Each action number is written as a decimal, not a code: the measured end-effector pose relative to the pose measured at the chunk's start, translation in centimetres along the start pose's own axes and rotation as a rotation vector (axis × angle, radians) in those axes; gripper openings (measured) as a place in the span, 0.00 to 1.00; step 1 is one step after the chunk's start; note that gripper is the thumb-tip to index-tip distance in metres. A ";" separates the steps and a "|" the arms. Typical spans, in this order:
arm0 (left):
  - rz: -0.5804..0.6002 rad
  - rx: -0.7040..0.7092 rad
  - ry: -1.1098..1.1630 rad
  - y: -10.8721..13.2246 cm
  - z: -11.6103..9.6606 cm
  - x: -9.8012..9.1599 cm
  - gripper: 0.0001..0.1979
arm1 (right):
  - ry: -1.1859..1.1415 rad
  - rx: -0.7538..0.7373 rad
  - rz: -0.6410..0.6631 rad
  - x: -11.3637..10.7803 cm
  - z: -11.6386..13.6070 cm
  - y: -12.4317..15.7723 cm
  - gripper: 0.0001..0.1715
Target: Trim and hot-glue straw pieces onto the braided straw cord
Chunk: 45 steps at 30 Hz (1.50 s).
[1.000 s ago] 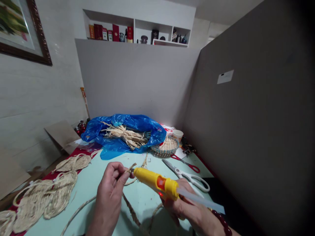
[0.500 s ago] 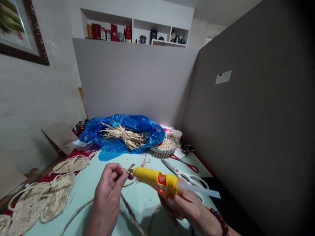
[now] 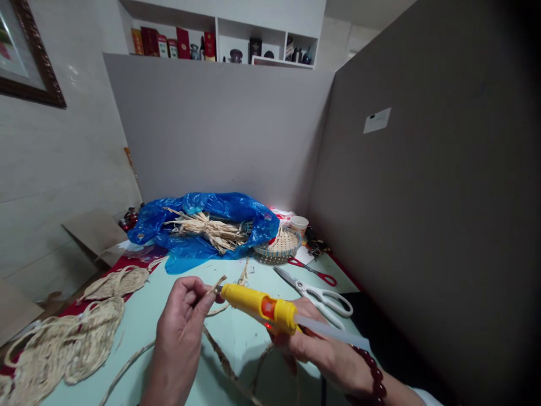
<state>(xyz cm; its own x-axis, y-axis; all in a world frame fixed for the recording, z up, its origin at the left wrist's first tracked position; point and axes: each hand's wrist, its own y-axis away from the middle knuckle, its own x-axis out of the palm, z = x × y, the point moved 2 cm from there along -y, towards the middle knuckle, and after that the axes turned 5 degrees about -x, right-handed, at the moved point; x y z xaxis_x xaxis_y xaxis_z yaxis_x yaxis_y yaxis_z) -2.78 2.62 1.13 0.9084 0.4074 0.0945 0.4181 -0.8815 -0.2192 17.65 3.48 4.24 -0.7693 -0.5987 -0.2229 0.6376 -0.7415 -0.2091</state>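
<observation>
My right hand [image 3: 310,341] is wrapped round the handle of a yellow glue gun [image 3: 249,303], which has a red light lit and a pale glue stick [image 3: 333,330] poking out of its back. The nozzle points left and meets the tip of a braided straw cord [image 3: 220,283]. Thumb and fingers of my left hand [image 3: 183,324] pinch that cord end. More of the cord [image 3: 226,363] loops down over the pale green table top below my hands. Whether any glue comes out, I cannot see.
White-handled scissors [image 3: 321,297] and red-handled scissors [image 3: 315,272] lie at the right. Behind are a woven basket [image 3: 279,248], a paper cup [image 3: 299,224] and a blue plastic bag [image 3: 194,259] with a straw bundle [image 3: 211,230]. Woven straw soles [image 3: 91,344] lie at the left. Grey panels [image 3: 220,124] enclose the table.
The whole view has shifted slightly, so everything sits a little further left and up. The glue gun's nozzle stays at the cord end, and both hands keep their hold.
</observation>
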 end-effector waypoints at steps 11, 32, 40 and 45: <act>-0.009 -0.017 0.011 -0.2 0.6 -0.2 0.11 | -0.039 -0.067 0.049 -0.5 -2.1 -0.3 0.20; -0.079 -0.041 0.046 0.6 -0.4 0.8 0.09 | -0.061 -0.029 -0.030 -0.1 -0.9 -0.4 0.16; -0.047 -0.080 0.065 0.2 0.2 0.4 0.14 | -0.131 0.003 0.029 -0.4 -2.1 -0.1 0.24; 0.001 -0.139 0.079 -0.5 1.2 -0.2 0.20 | -0.192 -0.084 0.070 -0.4 -2.9 -0.6 0.31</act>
<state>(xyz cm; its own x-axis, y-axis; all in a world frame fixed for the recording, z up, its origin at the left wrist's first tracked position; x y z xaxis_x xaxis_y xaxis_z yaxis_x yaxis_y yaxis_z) -3.21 3.30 0.04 0.9042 0.3912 0.1713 0.4089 -0.9088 -0.0831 17.76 5.03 1.73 -0.7111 -0.7009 -0.0559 0.6850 -0.6726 -0.2800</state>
